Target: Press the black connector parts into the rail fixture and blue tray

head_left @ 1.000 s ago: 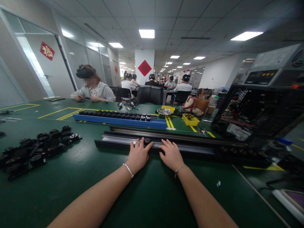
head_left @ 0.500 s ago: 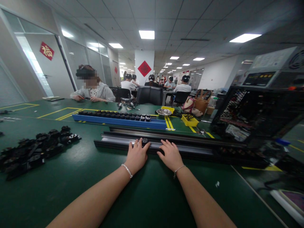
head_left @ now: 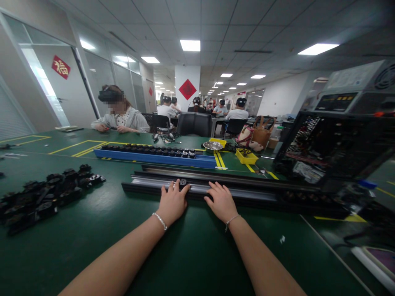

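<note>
My left hand has its thumb and fingers round a small black socket module that sits in the channel of a long black rail. My right hand lies on the same rail a little to the right, palm down, fingers outstretched and slightly apart, holding no loose part. Behind this rail runs a second long black rail. More dark modules sit at the right end of the near rail. The underside of the module in my left hand is hidden.
A pile of black modules lies left. Beyond the rails stands a blue rail filled with modules, near a metal dish and a yellow bin. An open computer case stands right. A person sits across the table.
My left hand has slid a short way left along the rail, and the socket module has moved left with it. My right hand has stayed in place.
</note>
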A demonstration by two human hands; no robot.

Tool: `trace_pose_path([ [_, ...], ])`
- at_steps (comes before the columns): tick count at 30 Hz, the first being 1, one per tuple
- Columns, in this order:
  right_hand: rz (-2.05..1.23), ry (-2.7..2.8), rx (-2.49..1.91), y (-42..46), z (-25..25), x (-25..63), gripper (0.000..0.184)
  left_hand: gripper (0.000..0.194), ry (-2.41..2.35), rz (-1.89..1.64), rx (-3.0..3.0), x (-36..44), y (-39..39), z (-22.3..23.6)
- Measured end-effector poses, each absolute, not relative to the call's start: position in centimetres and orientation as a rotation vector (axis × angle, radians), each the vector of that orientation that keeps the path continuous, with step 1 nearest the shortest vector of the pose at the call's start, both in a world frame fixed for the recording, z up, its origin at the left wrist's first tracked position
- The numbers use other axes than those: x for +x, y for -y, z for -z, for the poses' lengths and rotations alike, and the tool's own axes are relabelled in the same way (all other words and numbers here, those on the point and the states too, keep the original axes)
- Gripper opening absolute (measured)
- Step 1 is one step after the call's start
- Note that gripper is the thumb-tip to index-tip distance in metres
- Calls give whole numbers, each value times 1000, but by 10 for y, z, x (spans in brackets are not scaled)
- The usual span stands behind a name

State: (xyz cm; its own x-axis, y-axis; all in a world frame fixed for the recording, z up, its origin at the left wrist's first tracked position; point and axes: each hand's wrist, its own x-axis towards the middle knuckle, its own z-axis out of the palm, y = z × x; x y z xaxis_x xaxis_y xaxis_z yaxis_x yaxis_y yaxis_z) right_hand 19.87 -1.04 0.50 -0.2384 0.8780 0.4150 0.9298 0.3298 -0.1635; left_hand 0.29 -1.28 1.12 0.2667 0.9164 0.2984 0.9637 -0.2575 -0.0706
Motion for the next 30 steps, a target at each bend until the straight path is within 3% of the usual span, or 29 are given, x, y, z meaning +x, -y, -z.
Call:
trace_pose_path([
  [30,130,2167,-1597,12,-7,198,21,58,1851,158,-2309,-3,13,-20],
])
